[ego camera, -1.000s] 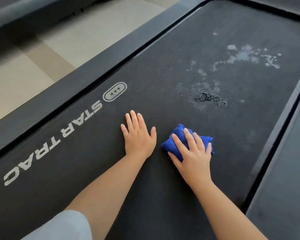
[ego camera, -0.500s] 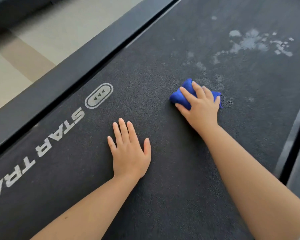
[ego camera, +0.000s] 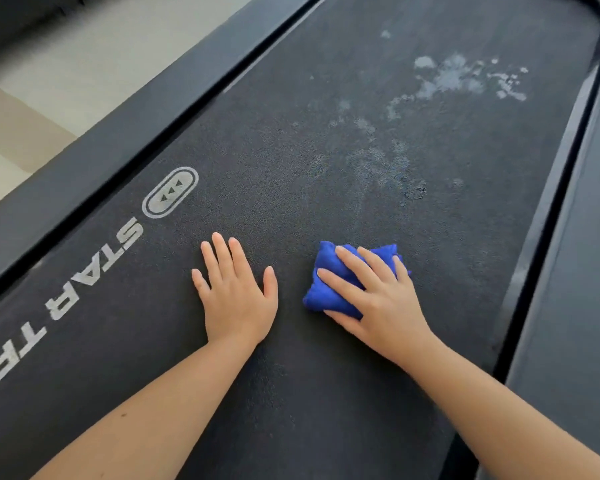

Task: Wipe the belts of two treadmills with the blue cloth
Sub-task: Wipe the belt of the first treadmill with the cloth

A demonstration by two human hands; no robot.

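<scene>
Treadmill belt [ego camera: 291, 150], pale smudges [ego camera: 458, 77] beyond blue cloth [ego camera: 326, 289] | right hand [ego camera: 385, 303] grasps blue cloth | left hand [ego camera: 238, 299] flat, released, beside blue cloth

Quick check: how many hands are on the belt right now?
2. The left hand lies flat on the belt near the STAR TRAC lettering; the right hand, beside it, holds the blue cloth down on the belt.

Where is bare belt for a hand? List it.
Bare: black textured belt between white STAR TRAC lettering and flat left hand; also right of the right hand holding the bunched blue cloth. Crowded: between the hands.
</scene>
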